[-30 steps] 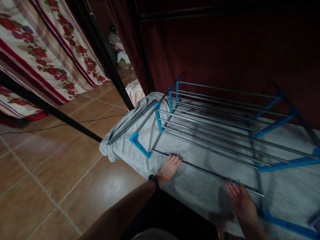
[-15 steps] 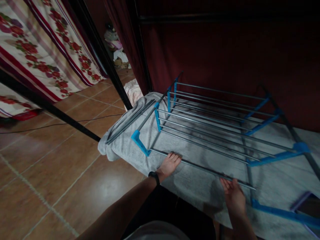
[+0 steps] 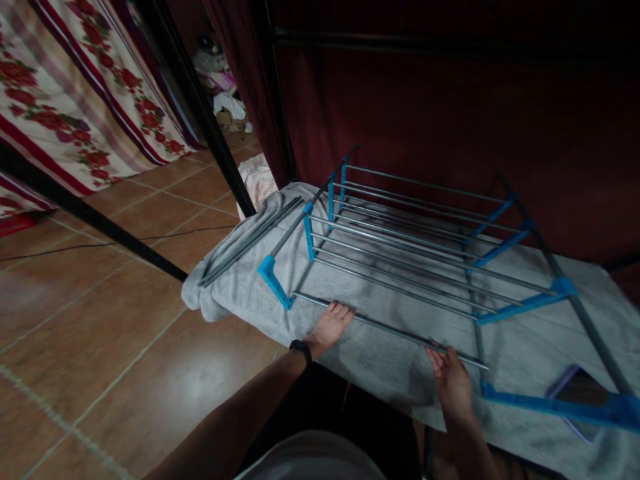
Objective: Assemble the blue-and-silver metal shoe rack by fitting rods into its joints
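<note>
My left hand (image 3: pixel 334 325) is closed over a thin grey metal rod (image 3: pixel 390 328) near its left part. With thumb and fingers, my right hand (image 3: pixel 451 377) pinches the same rod toward its right end. The rod's left tip meets or lies beside the lower end of a blue plastic bracket (image 3: pixel 275 283). Its right tip is free, a little above the end of another blue bracket (image 3: pixel 545 405). Both brackets belong to a partly assembled rack (image 3: pixel 400 247) with several parallel metal rods between blue side pieces.
Under the rack lies a grey blanket (image 3: pixel 245 297). Loose grey tubes (image 3: pixel 250 241) rest on its left side. A phone-like dark device (image 3: pixel 583 393) sits under the right bracket. Black metal posts (image 3: pixel 200 100) stand at left, beyond them tiled floor (image 3: pixel 125 320) and a cable (image 3: pixel 125 239).
The view has swung slightly to the right, so the rack and blanket appear further left. Both hands keep their hold on the rod, with little change in its position against the rack.
</note>
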Demonstrator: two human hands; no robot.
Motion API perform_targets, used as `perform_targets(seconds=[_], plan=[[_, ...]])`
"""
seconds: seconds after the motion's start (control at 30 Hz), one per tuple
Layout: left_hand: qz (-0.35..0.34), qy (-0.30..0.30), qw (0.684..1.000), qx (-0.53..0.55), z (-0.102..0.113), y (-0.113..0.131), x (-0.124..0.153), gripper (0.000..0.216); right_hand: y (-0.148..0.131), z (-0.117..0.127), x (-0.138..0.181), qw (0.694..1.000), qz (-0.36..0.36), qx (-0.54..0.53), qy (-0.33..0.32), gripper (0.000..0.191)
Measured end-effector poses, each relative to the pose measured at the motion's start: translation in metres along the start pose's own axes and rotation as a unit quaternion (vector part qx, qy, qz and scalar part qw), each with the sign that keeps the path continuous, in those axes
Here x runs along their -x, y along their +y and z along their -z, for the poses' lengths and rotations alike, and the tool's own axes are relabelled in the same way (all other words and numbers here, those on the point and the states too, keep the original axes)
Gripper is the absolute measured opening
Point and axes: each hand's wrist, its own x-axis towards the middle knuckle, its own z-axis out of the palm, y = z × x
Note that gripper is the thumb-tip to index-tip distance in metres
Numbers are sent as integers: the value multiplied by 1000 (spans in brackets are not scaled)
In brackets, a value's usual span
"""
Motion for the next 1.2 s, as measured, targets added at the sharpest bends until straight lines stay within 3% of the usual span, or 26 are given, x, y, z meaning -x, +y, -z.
perform_targets(seconds=[0.2,0.43,0.53,0.63,0.7,0.73,0.8,0.87,0.93,0.97,1.07,1.2], plan=[[6,-2,1000,8,0,0,0,43,11,2,-6,996,-37,-78,26,27],[4,73,996,49,-2,-10,1,46,5,-2,0,992,-34,-124,1,24],[23,130,983,124,3,-12,1,46,-4,-10,0,985,-56,-164,10,25],[79,189,945,254,8,-8,5,29,-9,-16,-4,976,-71,-206,5,30],[171,196,892,371,13,-3,10,14,-12,-18,-8,970,-75,-231,3,33],[234,187,847,438,16,-1,12,9,-14,-18,-10,967,-76,-243,3,33],[363,157,721,569,23,3,14,3,-18,-18,-12,964,-75,-256,3,33],[455,123,568,674,34,3,14,5,-22,-17,-12,963,-72,-258,-5,33],[498,112,444,737,44,0,10,11,-24,-17,-11,964,-74,-254,-12,31],[506,119,402,754,49,-3,8,13,-25,-16,-10,965,-77,-252,-14,31],[522,167,339,764,59,-13,2,17,-21,-15,-7,964,-85,-251,-12,30],[535,187,334,753,60,-27,-3,16,-13,-12,-6,964,-80,-255,-7,31]])
